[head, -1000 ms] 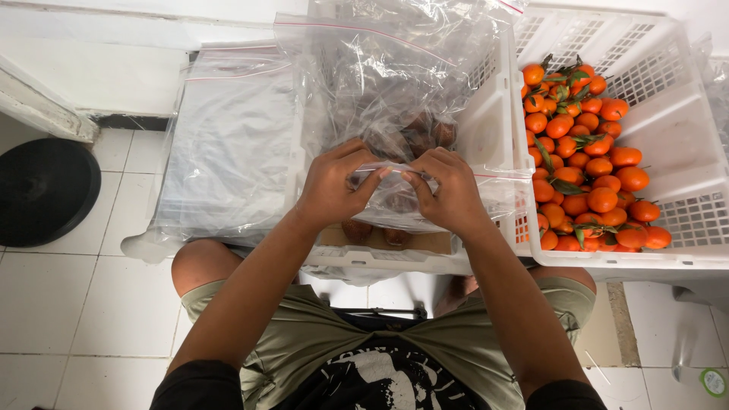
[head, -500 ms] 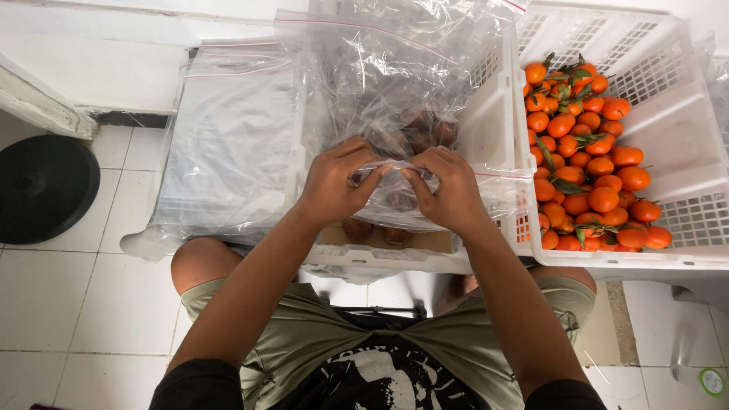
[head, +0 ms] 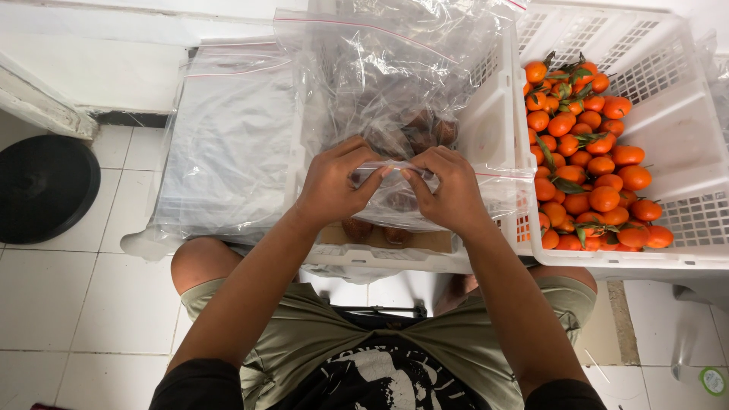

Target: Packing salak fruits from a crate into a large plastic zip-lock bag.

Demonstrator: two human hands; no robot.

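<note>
Seen from above, a seated person works over a white plastic crate point(head: 395, 262) that sits just beyond their knees. The left hand point(head: 332, 184) and the right hand point(head: 451, 190) meet above the near part of this crate, both pinching the top edge of a clear plastic bag point(head: 395, 205). Each hand is closed in a grasp, thumb and fingertips pressed on the bag's seal strip, with the fingertips of the two hands almost touching at the middle. The bag hangs directly under and between the hands, inside the crate, and brown rounded fruit point(head: 425, 133) shows dimly through the plastic; what kind cannot be told. Beyond the hands, more crumpled clear bags point(head: 380, 68) rise from the far side of the crate. To the left of the crate lies a flat stack of empty clear bags point(head: 228, 144). Touching the crate on its right stands a second white crate point(head: 683, 114), holding a heap of small oranges point(head: 592, 167) with green leaves. Further left of the crate, a black round object point(head: 45, 190) rests on the white tiled floor point(head: 68, 304).
</note>
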